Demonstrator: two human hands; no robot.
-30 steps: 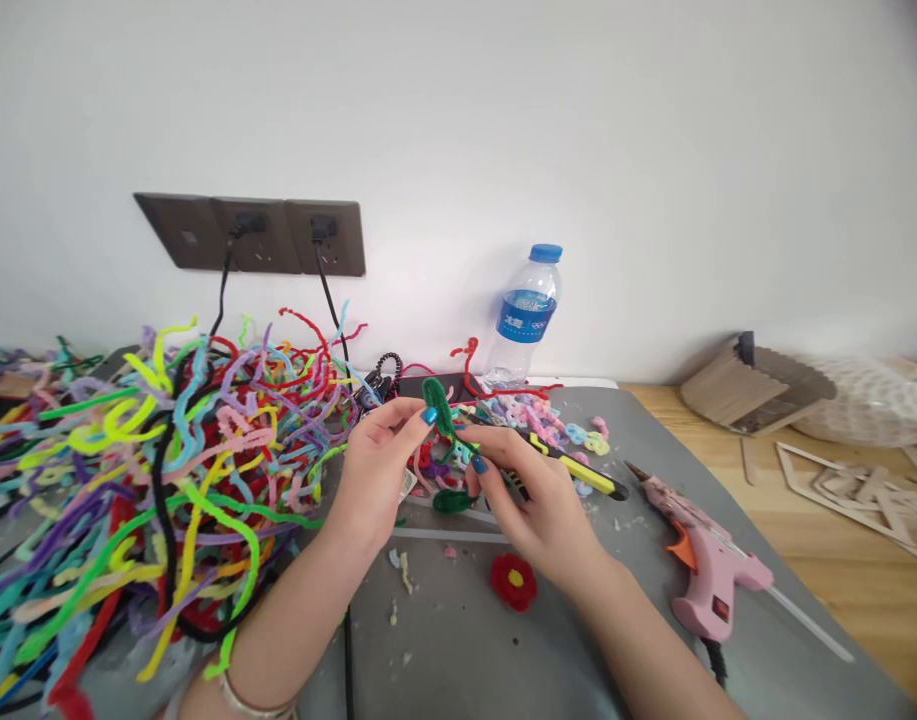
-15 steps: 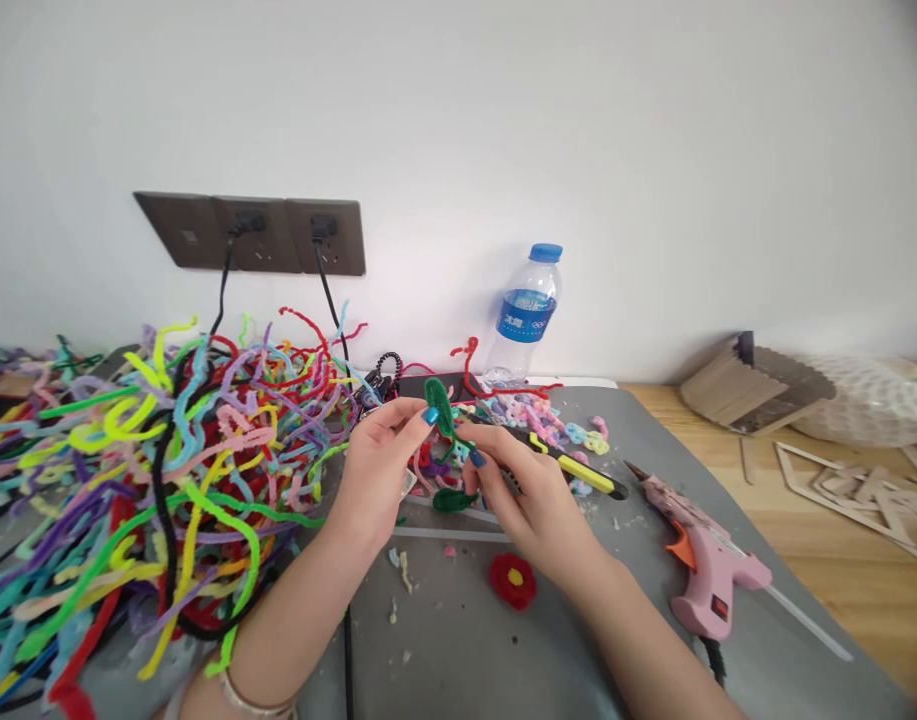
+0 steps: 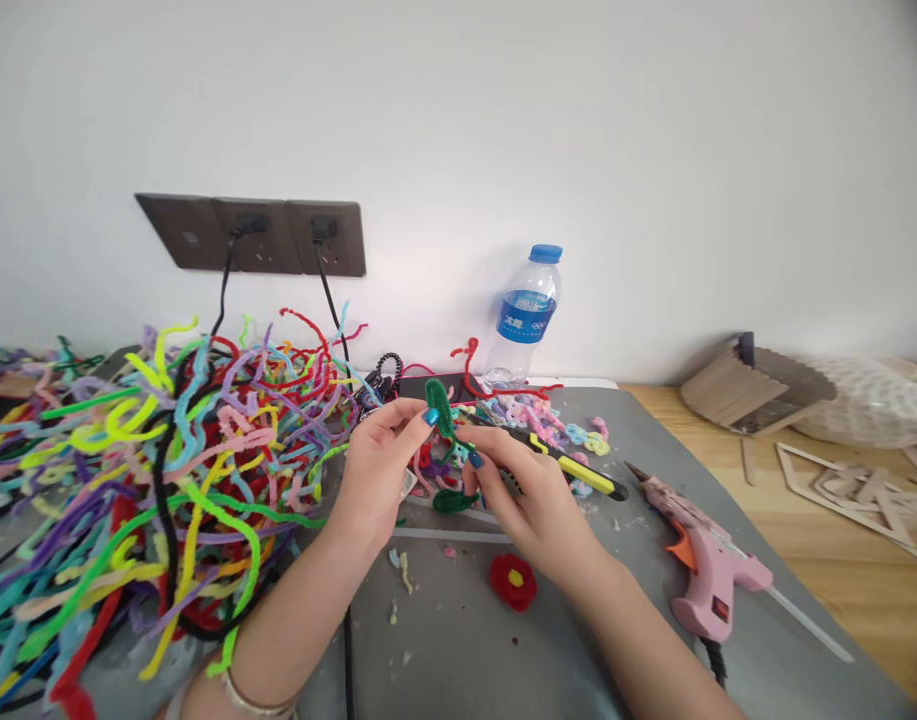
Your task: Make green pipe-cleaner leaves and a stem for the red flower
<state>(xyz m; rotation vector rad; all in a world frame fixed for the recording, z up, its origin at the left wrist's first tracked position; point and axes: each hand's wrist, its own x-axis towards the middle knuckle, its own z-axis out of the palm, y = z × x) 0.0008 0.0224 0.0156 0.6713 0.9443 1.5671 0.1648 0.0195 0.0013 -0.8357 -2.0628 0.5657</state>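
Between my two hands is a dark green pipe cleaner (image 3: pixel 439 405), bent into a narrow leaf-shaped loop at its upper end. My left hand (image 3: pixel 383 460) pinches the side of that loop between thumb and finger. Lower on the same piece, my right hand (image 3: pixel 522 485) is closed, thumb against forefinger. A second green loop (image 3: pixel 452 500) shows just below the right fingertips; whether it joins the held piece is hidden. On the grey mat under my right wrist lies a red pipe-cleaner flower (image 3: pixel 513 582) with a yellow centre.
A large tangle of coloured pipe cleaners (image 3: pixel 203 470) fills the left. A yellow-and-black utility knife (image 3: pixel 589 475) lies beyond my right hand. To the right rests a pink glue gun (image 3: pixel 709 580). A water bottle (image 3: pixel 529 315) leans on the wall, near wooden pieces (image 3: pixel 870 490).
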